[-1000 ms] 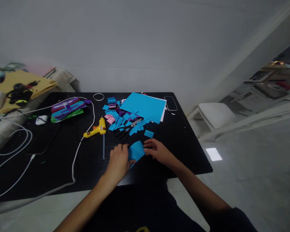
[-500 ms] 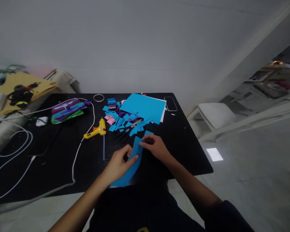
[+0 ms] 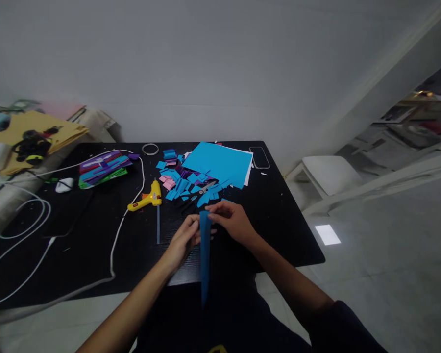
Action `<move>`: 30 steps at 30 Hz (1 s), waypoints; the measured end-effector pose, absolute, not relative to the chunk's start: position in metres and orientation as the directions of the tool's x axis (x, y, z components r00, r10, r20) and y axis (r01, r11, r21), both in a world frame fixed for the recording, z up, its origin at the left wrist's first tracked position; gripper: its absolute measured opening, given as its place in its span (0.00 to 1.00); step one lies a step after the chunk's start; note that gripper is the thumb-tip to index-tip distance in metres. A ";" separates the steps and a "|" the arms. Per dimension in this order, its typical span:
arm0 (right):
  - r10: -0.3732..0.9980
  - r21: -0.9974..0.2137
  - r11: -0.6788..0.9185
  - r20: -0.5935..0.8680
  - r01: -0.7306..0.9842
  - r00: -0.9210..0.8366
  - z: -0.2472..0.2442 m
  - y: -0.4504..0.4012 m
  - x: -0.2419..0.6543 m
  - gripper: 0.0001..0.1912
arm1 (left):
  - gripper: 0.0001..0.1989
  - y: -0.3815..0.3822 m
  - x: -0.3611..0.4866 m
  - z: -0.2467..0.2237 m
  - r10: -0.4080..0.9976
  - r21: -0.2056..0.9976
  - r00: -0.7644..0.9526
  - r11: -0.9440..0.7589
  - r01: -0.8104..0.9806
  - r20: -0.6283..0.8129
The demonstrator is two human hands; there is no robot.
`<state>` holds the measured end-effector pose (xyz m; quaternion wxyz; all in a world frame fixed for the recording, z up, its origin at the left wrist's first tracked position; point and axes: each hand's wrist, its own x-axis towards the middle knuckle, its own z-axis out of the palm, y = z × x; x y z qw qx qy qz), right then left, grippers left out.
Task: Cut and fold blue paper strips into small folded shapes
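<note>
A long blue paper strip (image 3: 205,250) hangs between my hands, its lower end past the table's front edge. My right hand (image 3: 232,221) pinches the strip near its top. From the left, my left hand (image 3: 183,239) holds the same strip, thumb by its edge and fingers passing behind it, with the tips showing on the other side. Just beyond my hands lie scissors (image 3: 207,187), partly among blue paper pieces (image 3: 182,186). A yellow glue gun (image 3: 147,198) rests farther left, with a glue stick (image 3: 158,224) sticking out of it.
On the black table (image 3: 275,230) are a large blue sheet (image 3: 220,163), a phone (image 3: 259,158), a roll of tape (image 3: 150,149) and a stack of coloured strips (image 3: 103,167). A white cable (image 3: 114,240) crosses the left side. A white stool (image 3: 329,174) stands to the right.
The blue strip has turned from lying slanted and broad to hanging nearly edge-on and upright. My left hand has shifted slightly left and its fingers now reach behind the strip.
</note>
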<state>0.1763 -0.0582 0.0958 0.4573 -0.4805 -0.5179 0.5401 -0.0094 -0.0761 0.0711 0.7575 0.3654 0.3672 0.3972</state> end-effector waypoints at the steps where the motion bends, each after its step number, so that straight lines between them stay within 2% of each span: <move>1: 0.995 -0.999 -0.014 -0.018 0.041 -0.101 0.096 -0.058 0.176 0.08 | 0.23 -0.076 -0.009 0.072 0.884 0.862 0.385 0.395 -0.318 -0.264; 4: 0.997 -0.986 0.062 0.053 0.153 -0.061 0.097 -0.059 0.176 0.07 | 0.27 -0.074 -0.011 0.073 0.937 0.921 0.282 0.285 -0.266 -0.208; 7: 0.993 -0.991 0.048 0.033 0.128 -0.117 0.099 -0.059 0.177 0.07 | 0.27 -0.071 -0.014 0.074 0.966 0.950 0.216 0.196 -0.243 -0.144; 10: 0.989 -0.987 0.040 0.018 0.156 -0.145 0.099 -0.056 0.182 0.06 | 0.26 -0.066 -0.019 0.074 0.974 0.963 0.176 0.176 -0.205 -0.141; 13: 0.991 -0.946 0.092 0.057 0.310 -0.121 0.098 -0.053 0.193 0.05 | 0.26 -0.062 -0.029 0.071 0.981 0.982 0.138 0.150 -0.116 -0.134; 16: 0.990 -0.842 0.133 0.086 0.523 -0.113 0.091 -0.056 0.202 0.08 | 0.27 -0.059 -0.040 0.063 0.992 0.993 0.105 0.058 0.107 -0.069; 19: 0.976 -0.703 0.219 0.158 0.676 -0.153 0.081 -0.068 0.202 0.14 | 0.27 -0.063 -0.046 0.060 0.989 0.874 0.149 -0.057 0.483 -0.017; 22: 0.949 -0.648 0.304 0.145 0.698 -0.280 0.073 -0.084 0.195 0.20 | 0.25 -0.072 -0.045 0.065 0.971 0.619 0.196 -0.237 0.749 0.134; 25: 0.933 -0.629 0.341 0.135 0.699 -0.334 0.066 -0.092 0.188 0.25 | 0.19 -0.080 -0.039 0.070 0.916 0.462 0.327 -0.400 0.792 0.232; 28: 0.923 -0.593 0.373 0.158 0.713 -0.351 0.057 -0.091 0.180 0.27 | 0.21 -0.084 -0.032 0.065 0.857 0.406 0.473 -0.515 0.755 0.206; 30: 0.920 -0.562 0.382 0.152 0.734 -0.362 0.049 -0.089 0.176 0.27 | 0.25 -0.087 -0.028 0.058 0.841 0.380 0.512 -0.538 0.752 0.175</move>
